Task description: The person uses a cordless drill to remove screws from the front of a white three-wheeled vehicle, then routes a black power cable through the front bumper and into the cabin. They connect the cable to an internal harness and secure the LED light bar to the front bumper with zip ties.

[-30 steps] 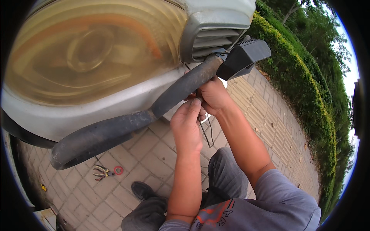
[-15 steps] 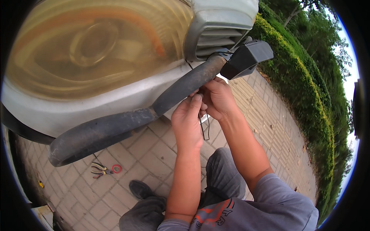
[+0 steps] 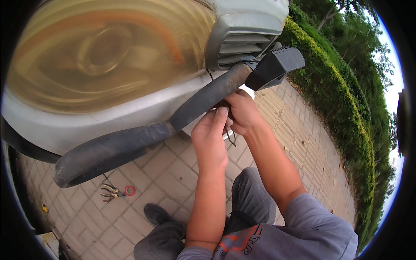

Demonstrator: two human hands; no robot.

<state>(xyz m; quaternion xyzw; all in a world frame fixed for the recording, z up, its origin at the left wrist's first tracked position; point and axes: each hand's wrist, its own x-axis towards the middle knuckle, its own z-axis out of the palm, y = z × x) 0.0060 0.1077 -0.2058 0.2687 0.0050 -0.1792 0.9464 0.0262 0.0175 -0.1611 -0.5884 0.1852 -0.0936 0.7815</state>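
A dark tubular bar [image 3: 210, 97] runs slantwise along the front of a white vehicle, with a black boxy lamp [image 3: 275, 68] at its right end. Just beneath this bar my two hands meet. My left hand [image 3: 211, 130] is closed, thumb against fingers, pinching a thin black wire [image 3: 234, 142] whose bent loop hangs below the fingers. My right hand [image 3: 243, 112] is closed beside it, close under the bar. Its fingertips are partly hidden, so what they grip cannot be made out.
A yellowed headlight [image 3: 108, 52] and a grey vent grille [image 3: 245, 45] sit behind the bar. On the paving [image 3: 112, 221] lie pliers [image 3: 112, 192] beside a red tape roll [image 3: 129, 190]. A hedge [image 3: 342, 86] lines the right side.
My right hand has shifted slightly left and down, its fingers drawn in closer to my left hand. The hanging wire loop has risen and shows less length.
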